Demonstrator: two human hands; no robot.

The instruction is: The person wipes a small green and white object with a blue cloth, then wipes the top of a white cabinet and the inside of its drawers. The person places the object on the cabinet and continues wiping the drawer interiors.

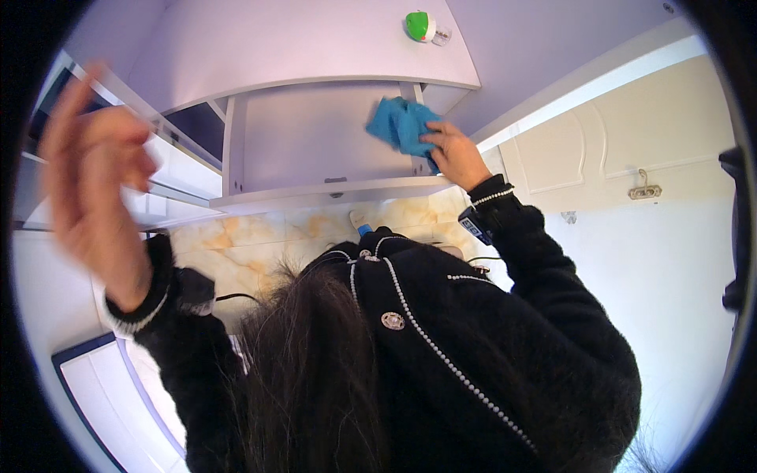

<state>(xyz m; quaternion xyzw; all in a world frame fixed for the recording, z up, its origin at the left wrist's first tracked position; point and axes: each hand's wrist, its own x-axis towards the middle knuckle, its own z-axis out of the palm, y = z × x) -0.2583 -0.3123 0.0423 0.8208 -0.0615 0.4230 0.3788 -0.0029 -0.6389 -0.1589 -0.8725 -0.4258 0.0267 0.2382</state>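
In my right hand (458,155) is a crumpled blue cloth (405,125), held over the right end of a pulled-out drawer (301,136). The drawer is pale, and its bottom shows bare. A small dark handle or lock (336,194) sits on the drawer's front edge. My left hand (100,171) is raised at the far left, blurred, with nothing in it and its fingers apart. It hovers in front of the cabinet's left side, near a dark opening (198,133).
On the shelf (284,41) above the drawer lies a small green and white object (421,27) with a clear end. A white door (568,148) with a metal handle (644,192) stands to the right. Marbled tiles (236,236) cover the floor. A framed white panel (100,396) is at the lower left.
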